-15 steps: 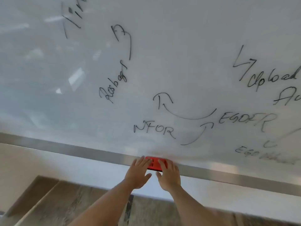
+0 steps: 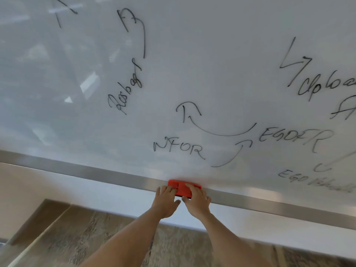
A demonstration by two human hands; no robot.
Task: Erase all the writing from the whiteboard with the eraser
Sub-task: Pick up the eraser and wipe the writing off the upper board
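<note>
The whiteboard (image 2: 212, 54) fills the upper view and carries black writing: "NFOR" (image 2: 178, 150), "EGOFR" (image 2: 290, 136), "Rosbag" (image 2: 125, 87), curved arrows (image 2: 212, 122) and more words at the right edge. A red eraser (image 2: 183, 187) lies against the board's bottom edge on the metal rail (image 2: 96, 171). My left hand (image 2: 165, 201) grips the eraser's left end, fingers over the top and thumb below. My right hand (image 2: 197, 201) grips its right end the same way. The eraser sits just under "NFOR", apart from the writing.
Below the rail runs a pale wall strip (image 2: 77, 185), then a brownish carpeted floor (image 2: 96, 237). Faint smeared writing (image 2: 316, 183) shows at the board's lower right. Window reflections glare on the board's left part (image 2: 88, 83).
My fingers have spread toward the eraser's two ends, so more of its red face shows. The eraser stays at the same spot on the rail.
</note>
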